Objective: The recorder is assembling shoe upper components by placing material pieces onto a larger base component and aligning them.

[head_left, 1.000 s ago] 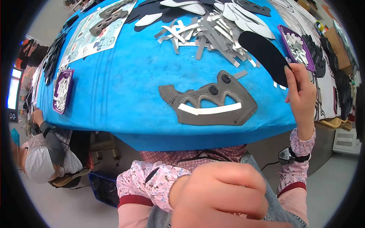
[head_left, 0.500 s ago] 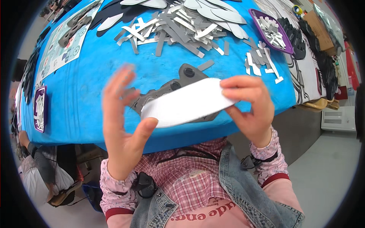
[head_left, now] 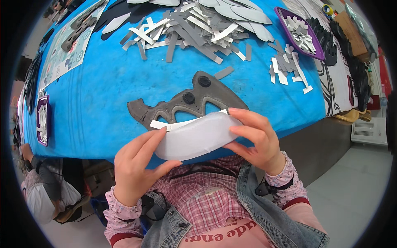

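A pale grey-white oval pad (head_left: pixel 194 138) is held up in front of me, bowed, over the near table edge. My left hand (head_left: pixel 136 163) closes on its left end, fingertips at the upper corner and thumb along the lower edge. At the other end, my right hand (head_left: pixel 258 140) pinches the pad between fingers and thumb. Just behind it a dark grey moulded piece (head_left: pixel 225 93) with triangular cut-outs and two black round studs lies on the blue cloth. A narrow white strip (head_left: pixel 159 124) shows along the pad's upper edge; whether it is attached is unclear.
Grey and white strips (head_left: pixel 190 31) are heaped at the far middle, beside more oval pads (head_left: pixel 248 14). Purple baskets of strips stand at far right (head_left: pixel 318 51) and left (head_left: pixel 49 120). A small strip pile (head_left: pixel 283 64) lies right. Another person's arm (head_left: pixel 45 177) shows at lower left.
The pad has come down toward me and tilted, uncovering most of the grey moulded piece and the white strip. My left hand has moved from spread fingers to gripping the pad's left end.
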Demonstrator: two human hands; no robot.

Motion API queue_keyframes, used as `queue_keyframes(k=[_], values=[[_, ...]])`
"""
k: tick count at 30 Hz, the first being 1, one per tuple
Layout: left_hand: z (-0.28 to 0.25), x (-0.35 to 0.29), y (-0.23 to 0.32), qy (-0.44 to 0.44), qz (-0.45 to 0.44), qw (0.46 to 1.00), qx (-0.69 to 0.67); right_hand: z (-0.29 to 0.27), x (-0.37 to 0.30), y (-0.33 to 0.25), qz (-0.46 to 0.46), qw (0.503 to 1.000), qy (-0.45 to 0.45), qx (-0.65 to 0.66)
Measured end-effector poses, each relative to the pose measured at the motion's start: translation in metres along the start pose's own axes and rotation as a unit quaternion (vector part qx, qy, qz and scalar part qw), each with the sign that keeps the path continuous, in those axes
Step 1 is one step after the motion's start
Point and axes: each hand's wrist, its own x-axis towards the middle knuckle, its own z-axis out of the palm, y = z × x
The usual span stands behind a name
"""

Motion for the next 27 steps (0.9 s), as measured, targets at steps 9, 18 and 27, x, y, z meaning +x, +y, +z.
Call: queue_keyframes(k=[9, 18, 27], values=[[0.006, 0.022, -0.02, 0.039, 0.1, 0.987, 0.116, -0.012, 0.004, 0.021, 0.071, 0.995, -0.066, 0.027], [0.019, 0.022, -0.032, 0.071, 0.054, 0.993, 0.071, -0.008, 0.009, 0.023, 0.137, 0.989, -0.059, 0.007], [0.018, 0.014, -0.032, 0.072, 0.036, 0.995, 0.058, -0.009, 0.009, 0.024, 0.097, 0.993, -0.07, -0.019]])
